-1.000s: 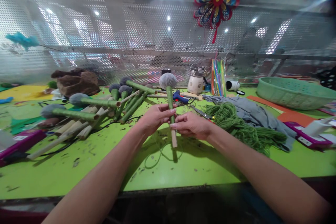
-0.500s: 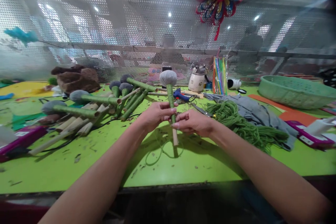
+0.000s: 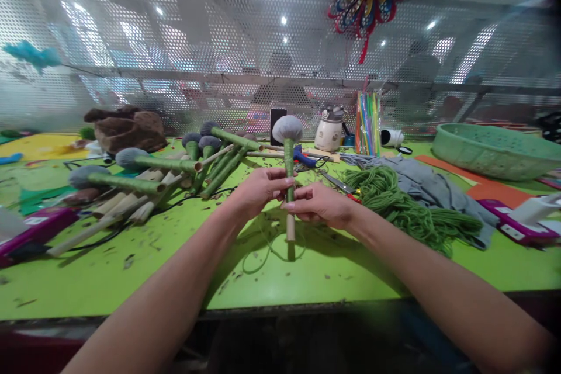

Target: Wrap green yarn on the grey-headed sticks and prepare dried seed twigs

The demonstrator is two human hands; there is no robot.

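Observation:
Upright before me stands a wooden stick (image 3: pixel 290 230) with a round grey cloth head (image 3: pixel 288 128) and green yarn (image 3: pixel 288 155) wound along its upper part. My left hand (image 3: pixel 262 191) is closed on the wrapped stick from the left, thumb across it. Just lower, my right hand (image 3: pixel 322 204) pinches it from the right; the bare lower end sticks out beneath. A thin strand of green yarn (image 3: pixel 256 272) loops on the table under it. To the right lie scissors (image 3: pixel 339 183) and a tangled heap of green yarn (image 3: pixel 390 198).
Several similar wrapped sticks (image 3: pixel 118 183) are piled at the left. A blue glue gun (image 3: pixel 303 156), a bottle (image 3: pixel 329 130) and a black phone-like slab (image 3: pixel 277 127) stand behind. Grey cloth (image 3: pixel 421 187) and a green basket (image 3: pixel 495 155) lie right. Scraps dot the green table (image 3: pixel 342 280).
The stick has tipped from leaning left to nearly upright, its grey head shifting slightly right. My hands stay on it in about the same place, and more of the scissors shows.

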